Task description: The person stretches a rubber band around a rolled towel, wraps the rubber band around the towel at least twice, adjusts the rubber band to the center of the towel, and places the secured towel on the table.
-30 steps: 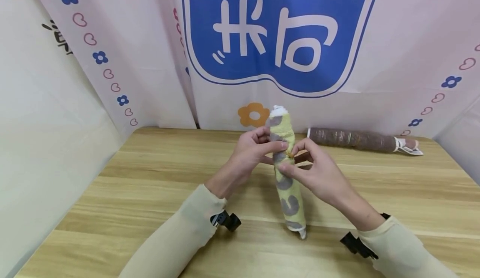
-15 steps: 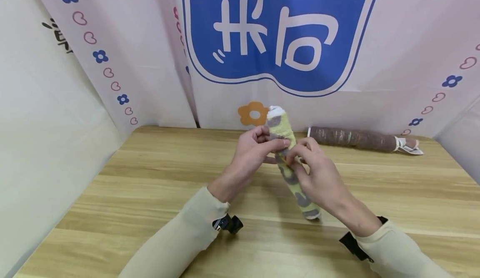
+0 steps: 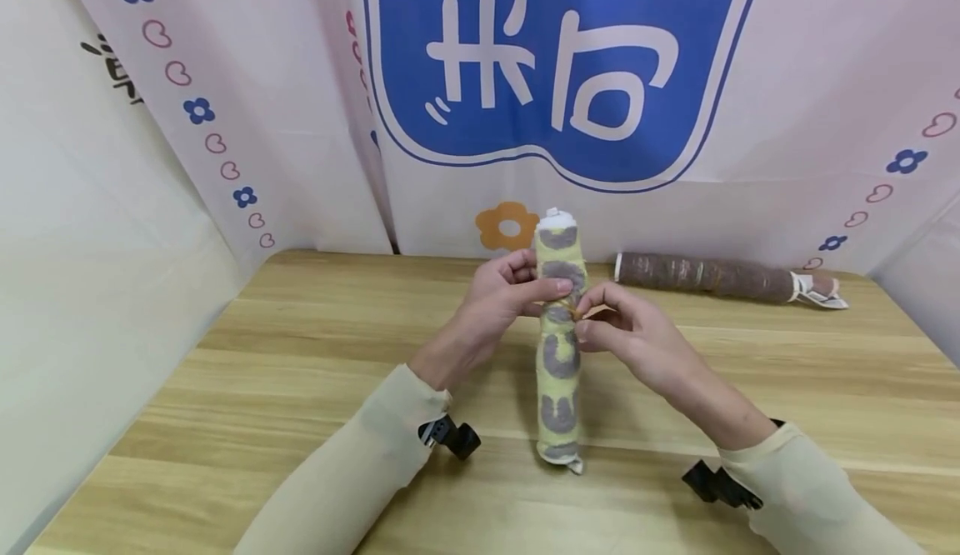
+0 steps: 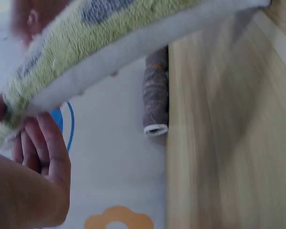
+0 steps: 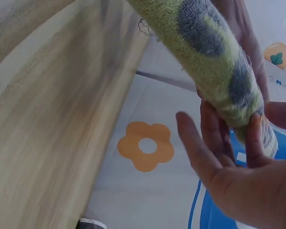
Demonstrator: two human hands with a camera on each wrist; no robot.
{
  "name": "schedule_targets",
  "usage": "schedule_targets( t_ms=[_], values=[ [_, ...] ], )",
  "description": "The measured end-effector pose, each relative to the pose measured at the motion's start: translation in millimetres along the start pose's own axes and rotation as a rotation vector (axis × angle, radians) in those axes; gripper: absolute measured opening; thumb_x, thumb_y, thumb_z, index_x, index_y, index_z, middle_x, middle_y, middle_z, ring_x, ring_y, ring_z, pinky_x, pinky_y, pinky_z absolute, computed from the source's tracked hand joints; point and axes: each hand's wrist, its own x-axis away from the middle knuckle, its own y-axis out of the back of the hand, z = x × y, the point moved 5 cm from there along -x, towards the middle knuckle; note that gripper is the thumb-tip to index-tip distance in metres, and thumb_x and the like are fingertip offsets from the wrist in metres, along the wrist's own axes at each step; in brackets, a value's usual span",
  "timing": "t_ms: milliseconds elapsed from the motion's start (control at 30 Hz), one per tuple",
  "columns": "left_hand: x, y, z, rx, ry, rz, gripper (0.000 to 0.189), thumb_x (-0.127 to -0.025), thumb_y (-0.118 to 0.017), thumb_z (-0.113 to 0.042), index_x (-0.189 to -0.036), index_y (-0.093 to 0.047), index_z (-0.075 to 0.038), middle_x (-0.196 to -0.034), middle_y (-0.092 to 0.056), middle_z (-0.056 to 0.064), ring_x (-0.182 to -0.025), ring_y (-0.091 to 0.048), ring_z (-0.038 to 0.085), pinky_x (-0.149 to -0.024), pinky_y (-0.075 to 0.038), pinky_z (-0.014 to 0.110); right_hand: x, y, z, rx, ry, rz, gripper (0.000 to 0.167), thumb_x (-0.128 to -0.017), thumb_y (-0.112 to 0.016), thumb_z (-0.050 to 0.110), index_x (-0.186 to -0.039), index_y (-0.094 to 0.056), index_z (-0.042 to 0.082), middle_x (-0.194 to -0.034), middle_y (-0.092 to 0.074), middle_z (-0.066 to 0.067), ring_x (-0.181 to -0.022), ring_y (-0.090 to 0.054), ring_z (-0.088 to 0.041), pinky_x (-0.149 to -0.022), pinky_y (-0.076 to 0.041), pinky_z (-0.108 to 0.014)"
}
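A yellow towel with grey patches [image 3: 558, 392], rolled into a long tube, is held up over the table in the head view. My left hand [image 3: 491, 301] grips it above the middle, thumb across the front and fingers behind. At its right side, my right hand [image 3: 637, 334] pinches a thin yellowish-orange rubber band [image 3: 564, 306] that crosses the roll just below my left thumb. The left wrist view shows the towel's pale edge running along the roll, with a hand [image 4: 38, 167] under its end. In the right wrist view, fingertips [image 5: 255, 126] press against the towel.
A brown rolled towel [image 3: 705, 277] lies along the table's back right edge, a white tag at its right end. The wood-grain table [image 3: 300, 372] meets a printed cloth backdrop [image 3: 450, 205] behind. Small black cameras [image 3: 457, 438] sit at both wrists.
The yellow roll's lower end swung right, then back left, and the roll now stands nearly straight. My right hand crossed its front and returned to its right side, pulling at the band.
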Motion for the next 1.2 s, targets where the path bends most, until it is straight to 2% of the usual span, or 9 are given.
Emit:
schedule_targets(
  t_ms=[167,300,433,533,700,800,900,1067,1200],
  values=[
    [5.4,-5.2,-4.8,-0.031,-0.013,-0.078,0.027,-0.089,-0.083,-0.006,-0.111,-0.068,-0.004,-0.098,-0.071,0.006,-0.086,-0.066,0.016,-0.072,-0.06,0.031,3.8,-4,3,0.179,0.016,-0.093,0.029,-0.098,-0.079,0.021,-0.109,-0.056,0.005,-0.12,-0.063,-0.014,-0.104,-0.069,-0.03,-0.083,-0.059,-0.042],
    [8.3,-5.4,-2.8,-0.026,0.064,-0.135,0.031,-0.088,-0.085,-0.012,-0.114,-0.069,-0.005,-0.106,-0.075,0.009,-0.093,-0.072,0.02,-0.077,-0.063,0.038,7.4,-11,11,0.33,0.253,-0.162,0.022,-0.092,-0.076,-0.008,-0.101,-0.062,0.005,-0.113,-0.06,-0.014,-0.103,-0.066,-0.03,-0.081,-0.062,-0.043],
    [10.5,-4.7,0.1,-0.037,0.117,-0.166,0.035,-0.088,-0.085,-0.016,-0.118,-0.069,-0.006,-0.11,-0.076,0.009,-0.097,-0.072,0.021,-0.076,-0.064,0.039,10.7,-17,16,0.497,0.45,-0.21,0.033,-0.085,-0.07,-0.023,-0.09,-0.066,0.009,-0.109,-0.06,-0.013,-0.099,-0.063,-0.027,-0.077,-0.061,-0.042],
    [7.9,-4.1,-0.2,-0.03,0.086,-0.127,0.038,-0.09,-0.083,-0.017,-0.122,-0.067,-0.004,-0.114,-0.075,0.011,-0.098,-0.071,0.022,-0.077,-0.064,0.04,9.8,-14,15,0.434,0.402,-0.197,0.031,-0.089,-0.068,-0.022,-0.093,-0.067,0.009,-0.109,-0.06,-0.01,-0.1,-0.064,-0.026,-0.078,-0.062,-0.041],
    [0.6,0.0,-0.1,0.043,0.029,0.077,0.044,-0.098,-0.072,-0.013,-0.138,-0.061,0.004,-0.122,-0.07,0.015,-0.099,-0.071,0.021,-0.081,-0.063,0.038,5.1,-3,10,0.15,0.165,-0.111,0.017,-0.097,-0.066,-0.012,-0.103,-0.062,0.003,-0.11,-0.064,-0.012,-0.103,-0.066,-0.027,-0.08,-0.061,-0.036],
    [-0.9,1.8,1.8,0.052,0.035,0.129,0.043,-0.099,-0.069,-0.01,-0.138,-0.06,0.007,-0.118,-0.071,0.013,-0.093,-0.071,0.019,-0.077,-0.062,0.032,2.1,0,3,0.027,0.059,-0.057,0.012,-0.1,-0.067,-0.006,-0.107,-0.06,0.0,-0.11,-0.066,-0.015,-0.101,-0.068,-0.027,-0.081,-0.06,-0.037],
    [-1.4,2.2,0.7,0.026,0.019,0.07,0.039,-0.096,-0.074,-0.007,-0.132,-0.064,0.005,-0.11,-0.074,0.012,-0.086,-0.071,0.018,-0.071,-0.06,0.03,0.1,0,-1,-0.008,-0.004,-0.031,0.013,-0.102,-0.068,0.002,-0.111,-0.06,0.0,-0.113,-0.063,-0.016,-0.102,-0.068,-0.026,-0.087,-0.06,-0.041],
    [4.5,-1.5,-4.8,-0.068,-0.018,-0.074,0.038,-0.089,-0.084,-0.009,-0.123,-0.07,-0.002,-0.103,-0.074,0.011,-0.085,-0.07,0.018,-0.067,-0.061,0.031,0.6,-1,-2,0.09,-0.054,-0.057,0.032,-0.099,-0.078,0.025,-0.113,-0.058,0.005,-0.121,-0.065,-0.015,-0.106,-0.069,-0.028,-0.085,-0.059,-0.041],
    [9.5,-6.3,-8.1,-0.112,-0.026,-0.133,0.035,-0.088,-0.087,-0.013,-0.117,-0.071,-0.002,-0.099,-0.071,0.01,-0.084,-0.069,0.019,-0.066,-0.062,0.033,2.8,-6,1,0.185,0.051,-0.103,0.029,-0.096,-0.082,0.015,-0.108,-0.056,0.007,-0.118,-0.063,-0.015,-0.104,-0.07,-0.032,-0.079,-0.062,-0.039]
  ],
)
